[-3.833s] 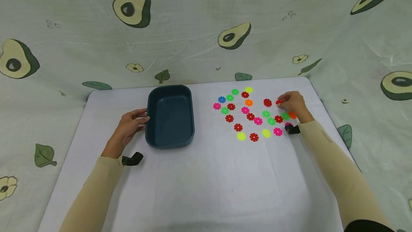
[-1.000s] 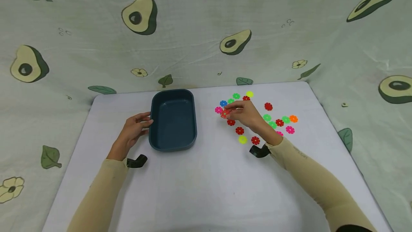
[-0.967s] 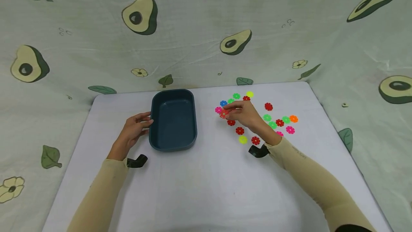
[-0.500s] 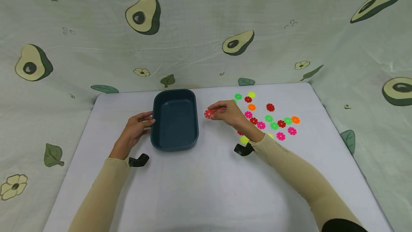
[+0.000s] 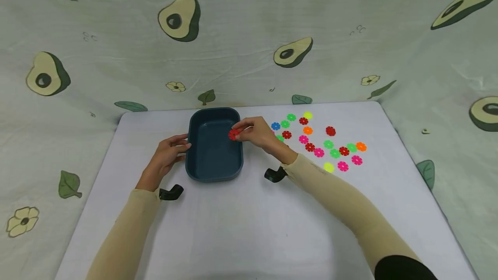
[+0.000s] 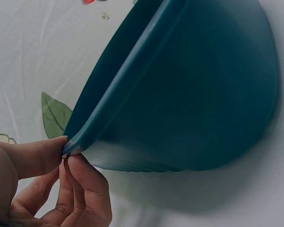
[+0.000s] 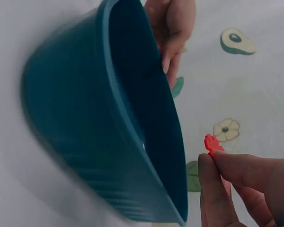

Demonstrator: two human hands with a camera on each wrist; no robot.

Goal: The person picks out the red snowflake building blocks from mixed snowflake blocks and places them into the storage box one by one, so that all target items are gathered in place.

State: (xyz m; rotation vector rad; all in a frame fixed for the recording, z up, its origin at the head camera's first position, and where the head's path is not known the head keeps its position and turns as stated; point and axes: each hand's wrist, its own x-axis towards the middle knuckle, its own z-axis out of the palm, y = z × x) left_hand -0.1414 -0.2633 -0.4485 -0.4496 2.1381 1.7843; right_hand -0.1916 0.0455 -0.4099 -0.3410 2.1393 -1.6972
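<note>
your right hand (image 5: 255, 132) pinches red disc (image 5: 233, 135) (maybe several, can't tell) above blue tray (image 5: 212, 159), near its right edge; your left hand (image 5: 169, 152) pinches tray's left edge. disc looks light, stiffish, probably slippery, grab by notched rim.

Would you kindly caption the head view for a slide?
Left hand grips a dark blue tray; right hand pinches a red disc above it.

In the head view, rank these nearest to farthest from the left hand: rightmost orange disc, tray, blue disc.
1. Tray: touching the left hand, on its right.
2. Blue disc: right of the tray.
3. Rightmost orange disc: farthest right.
</note>
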